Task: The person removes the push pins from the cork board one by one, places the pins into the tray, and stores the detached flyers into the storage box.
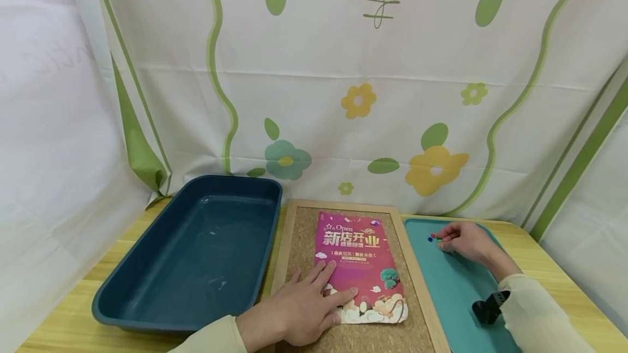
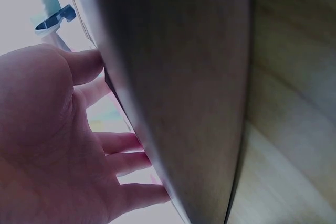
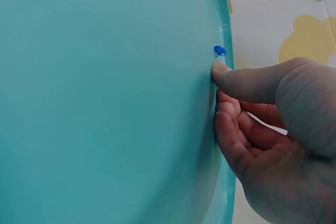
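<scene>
Tabletop [image 1: 532,255] carries a blue basin [image 1: 196,271] left of the corkboard [image 1: 301,238], a teal tray [image 1: 436,282] right of it. On the corkboard lies a pink poster [image 1: 358,270], our left hand [image 1: 306,306] resting there, fingers spread; right of the corkboard, our right hand [image 1: 466,241] bends its fingers close beside a blue pin [image 3: 219,51], and we cannot tell whether they grip anything.

A magenta poster [image 1: 358,266], headed "Open" above large pale Chinese characters, is lying face up on the wood-framed cork board [image 1: 301,238], its cloud-patterned edge facing the person, whose left hand [image 1: 305,308] is resting spread across its lower left. Over on the turquoise tray [image 1: 441,279], a blue pin [image 1: 430,239] is sitting near the far rim, just beside the right hand's [image 1: 466,241] fingertips, where red and green bits are showing.
</scene>
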